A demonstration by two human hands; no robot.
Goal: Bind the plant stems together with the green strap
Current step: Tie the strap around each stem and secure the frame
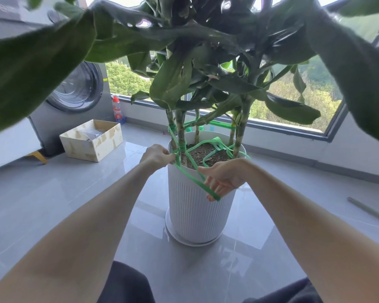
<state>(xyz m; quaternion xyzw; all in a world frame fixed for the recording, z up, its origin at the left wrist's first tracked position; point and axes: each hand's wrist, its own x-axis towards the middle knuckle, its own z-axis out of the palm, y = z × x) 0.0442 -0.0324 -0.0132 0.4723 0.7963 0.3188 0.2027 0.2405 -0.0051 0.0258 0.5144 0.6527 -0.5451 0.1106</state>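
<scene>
Two hands on the green strap [185,174]: left hand [157,155] pinches it by the wrapped plant stems [181,132], right hand [222,179] has fingers [212,189] curled round the low end. It slants down across the white pot [195,206] rim, slack loops on the soil. Open floor all round; cardboard box [92,139] and washing machine [74,88] well left of the pot.

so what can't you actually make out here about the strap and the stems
Head view only:
- Left hand fingers: behind the hand's back, so the grip on the green strap is hidden.
- Strap's free end: lost in loops on the soil.
- Back stems: screened by front stems and leaves.
- Stem tops: buried in dark, blurred foliage.
- Bottle label: too small.
- Cardboard box contents: unclear.
</scene>
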